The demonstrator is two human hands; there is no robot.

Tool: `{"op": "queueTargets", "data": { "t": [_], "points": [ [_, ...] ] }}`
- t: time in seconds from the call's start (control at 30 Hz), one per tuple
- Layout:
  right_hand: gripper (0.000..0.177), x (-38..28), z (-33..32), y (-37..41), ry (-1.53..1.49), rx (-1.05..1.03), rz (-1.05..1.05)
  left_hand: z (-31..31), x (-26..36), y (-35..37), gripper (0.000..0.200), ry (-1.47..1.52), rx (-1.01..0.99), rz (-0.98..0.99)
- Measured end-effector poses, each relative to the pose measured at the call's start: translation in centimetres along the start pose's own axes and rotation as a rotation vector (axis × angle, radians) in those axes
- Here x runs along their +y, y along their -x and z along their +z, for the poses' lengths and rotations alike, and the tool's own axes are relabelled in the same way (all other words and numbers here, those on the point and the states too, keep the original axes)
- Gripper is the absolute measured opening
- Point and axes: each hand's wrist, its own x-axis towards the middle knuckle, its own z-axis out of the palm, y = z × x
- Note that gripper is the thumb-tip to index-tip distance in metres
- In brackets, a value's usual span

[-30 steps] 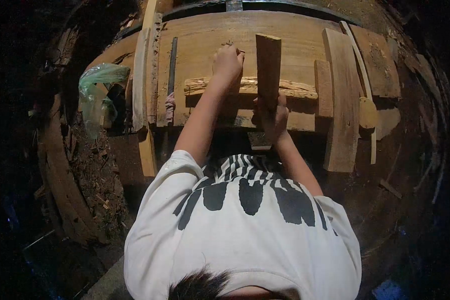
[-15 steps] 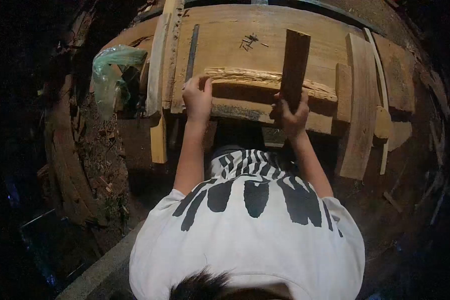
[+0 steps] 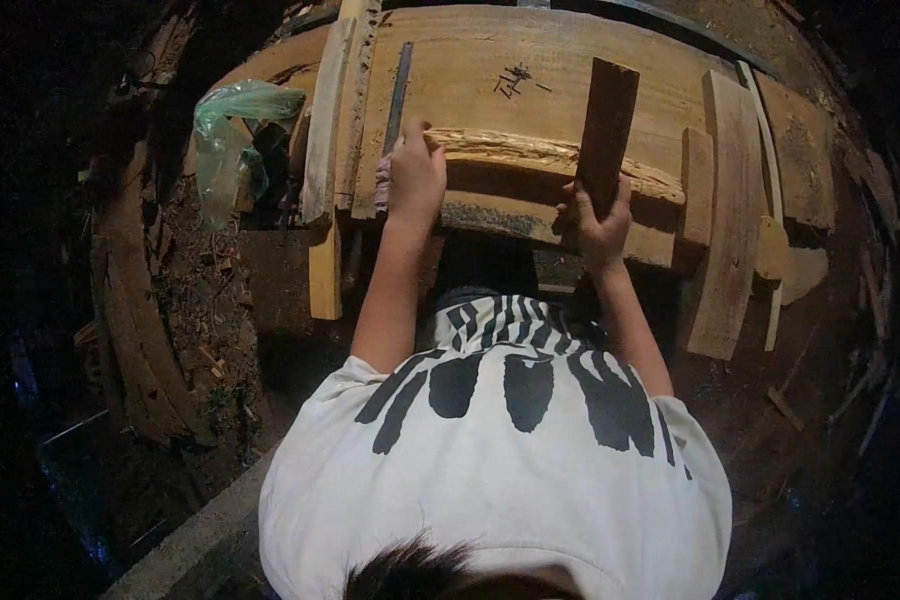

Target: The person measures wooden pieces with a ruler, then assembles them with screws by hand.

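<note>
My right hand (image 3: 602,222) is closed around the lower end of a dark flat wooden block (image 3: 607,125), which stands out past my fingers. Under that block runs a long, rough-edged wooden strip (image 3: 510,147), lying across the wide plank (image 3: 470,60). At the strip's left end is my left hand (image 3: 417,182), its fingers curled in; whether they grip the strip or some small thing is hidden. A pinkish crumpled thing (image 3: 382,182), perhaps cloth, shows beside my left wrist. Just beyond that hand lies a narrow dark bar (image 3: 400,95).
Several small dark nails (image 3: 515,80) lie on the plank. To the left are a green plastic bag (image 3: 245,105) and upright boards (image 3: 325,130). Boards (image 3: 725,220) also lean at the right. Dirt and wood scraps cover the ground.
The view has shifted a little. My left hand has turned and moved slightly up at the strip's end, and the pinkish thing now shows beside it. My right hand still holds the block.
</note>
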Motion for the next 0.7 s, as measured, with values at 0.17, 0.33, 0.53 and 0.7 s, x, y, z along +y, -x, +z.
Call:
{"op": "queueTargets", "data": {
  "t": [0.17, 0.33, 0.53, 0.7],
  "points": [
    [0.025, -0.2, 0.2, -0.1, 0.010, 0.033, -0.016, 0.3, 0.1, -0.4, 0.038, -0.070, -0.044, -0.050],
    [0.027, 0.1, 0.2, -0.1, -0.004, 0.028, 0.018, 0.1, 0.8, -0.6, 0.040, -0.079, -0.044, -0.043],
    [0.040, -2.1, 0.3, 0.3, 0.322, -0.133, 0.011, 1.6, -0.9, -0.1, 0.045, 0.034, 0.110, 0.080],
    [0.057, -8.1, 2.9, 0.8, 0.664, -0.446, 0.008, 2.0, 0.5, 1.3, 0.048, 0.232, 0.170, -0.260]
  ]
}}
